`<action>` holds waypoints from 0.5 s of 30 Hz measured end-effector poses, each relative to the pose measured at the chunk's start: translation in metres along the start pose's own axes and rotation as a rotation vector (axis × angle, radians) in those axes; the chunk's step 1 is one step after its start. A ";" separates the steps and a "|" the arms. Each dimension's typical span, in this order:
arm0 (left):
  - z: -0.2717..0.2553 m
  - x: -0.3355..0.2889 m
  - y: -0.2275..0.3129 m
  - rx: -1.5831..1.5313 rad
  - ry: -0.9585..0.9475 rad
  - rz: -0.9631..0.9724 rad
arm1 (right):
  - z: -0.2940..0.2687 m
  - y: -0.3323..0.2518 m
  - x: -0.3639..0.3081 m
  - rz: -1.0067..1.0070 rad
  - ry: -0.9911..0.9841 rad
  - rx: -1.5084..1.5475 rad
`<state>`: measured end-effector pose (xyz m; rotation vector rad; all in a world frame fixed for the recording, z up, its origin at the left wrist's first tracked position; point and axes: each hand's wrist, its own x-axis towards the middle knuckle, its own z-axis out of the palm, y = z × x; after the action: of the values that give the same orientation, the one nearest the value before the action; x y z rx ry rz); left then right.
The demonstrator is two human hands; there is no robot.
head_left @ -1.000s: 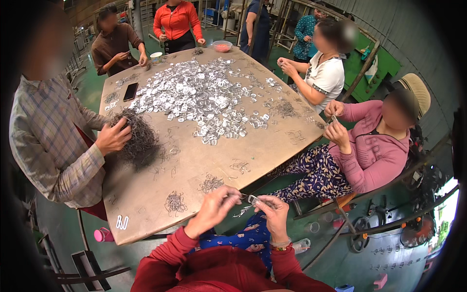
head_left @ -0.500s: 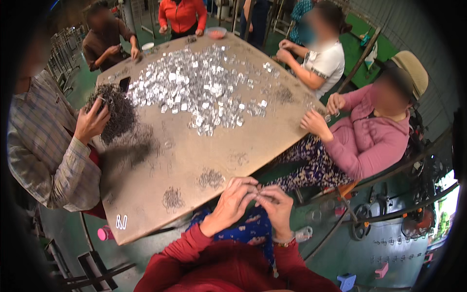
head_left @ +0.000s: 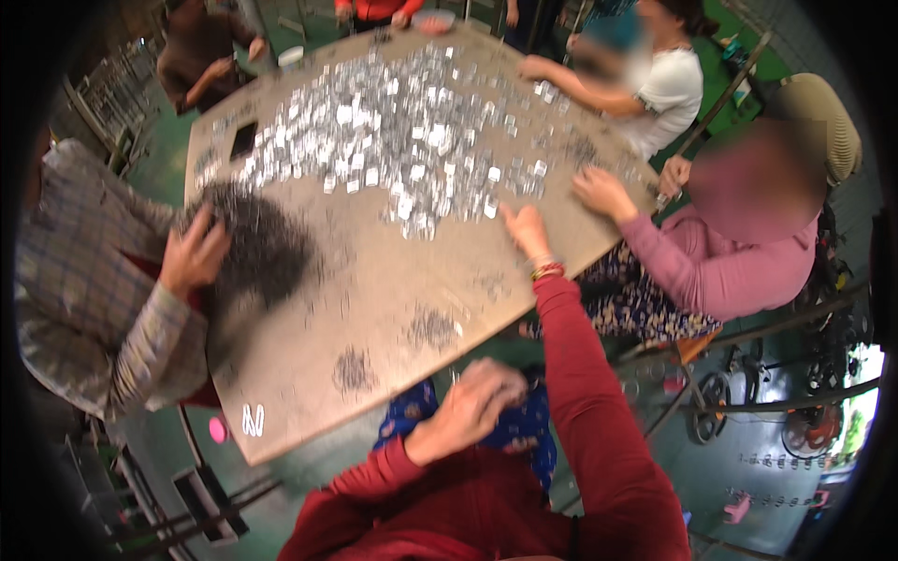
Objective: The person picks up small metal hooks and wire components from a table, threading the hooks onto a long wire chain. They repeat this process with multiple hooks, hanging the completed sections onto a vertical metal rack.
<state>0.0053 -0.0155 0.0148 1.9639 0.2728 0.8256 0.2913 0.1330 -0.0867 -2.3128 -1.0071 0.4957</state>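
My right arm stretches over the table, and my right hand is at the near right edge of a heap of shiny, clear square pieces. Its forefinger points out beside the nearest pieces, with nothing visible in its grasp. Closer to me, my left hand hangs above my lap, just off the table edge, its fingers curled together. Blur hides what it holds, if anything. On the table in front of it lie two small piles of thin dark wire pieces, one nearer and one to its right.
At left, a co-worker's hand is on a large tangle of dark wire. A co-worker in pink sits at right, hands by the table edge. A black phone and white loops lie on the table.
My hands have parted: the right has reached forward to the heap's edge, while the left stays over my lap. The wire tangle at left has come down toward the table.
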 end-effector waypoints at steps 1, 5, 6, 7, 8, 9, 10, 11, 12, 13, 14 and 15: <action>-0.007 -0.006 0.001 0.004 0.014 -0.044 | 0.027 -0.022 0.005 -0.120 0.210 -0.160; -0.002 -0.013 0.004 -0.034 -0.014 -0.072 | 0.026 -0.038 0.033 -0.145 0.161 -0.069; -0.002 -0.009 0.002 -0.043 -0.027 -0.050 | 0.023 -0.031 0.036 -0.115 0.104 -0.051; -0.001 -0.004 0.001 -0.054 -0.040 -0.027 | 0.018 -0.025 0.041 -0.122 0.116 -0.015; 0.002 -0.004 0.000 -0.071 -0.047 -0.018 | 0.017 -0.017 0.040 -0.126 0.114 0.013; 0.003 -0.001 -0.002 -0.068 -0.063 -0.006 | 0.013 -0.007 0.036 -0.129 0.115 0.041; 0.008 0.001 -0.004 -0.074 -0.067 0.012 | 0.008 0.006 0.029 -0.092 0.084 0.308; 0.006 0.000 -0.005 -0.053 -0.054 0.023 | 0.006 -0.001 0.014 -0.074 0.033 0.590; 0.006 0.001 -0.007 -0.049 -0.049 0.036 | -0.003 -0.001 -0.003 -0.043 -0.008 0.859; 0.004 0.003 -0.007 -0.037 -0.041 0.071 | -0.013 -0.003 -0.022 -0.089 -0.026 0.949; -0.001 0.003 -0.004 -0.026 -0.015 0.075 | -0.025 -0.009 -0.048 -0.133 -0.053 1.035; -0.004 0.002 -0.002 -0.012 0.016 0.075 | -0.036 -0.017 -0.072 -0.177 -0.088 1.121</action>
<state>0.0046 -0.0106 0.0147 1.9665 0.2040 0.8902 0.2541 0.0754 -0.0409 -1.2019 -0.6749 0.8211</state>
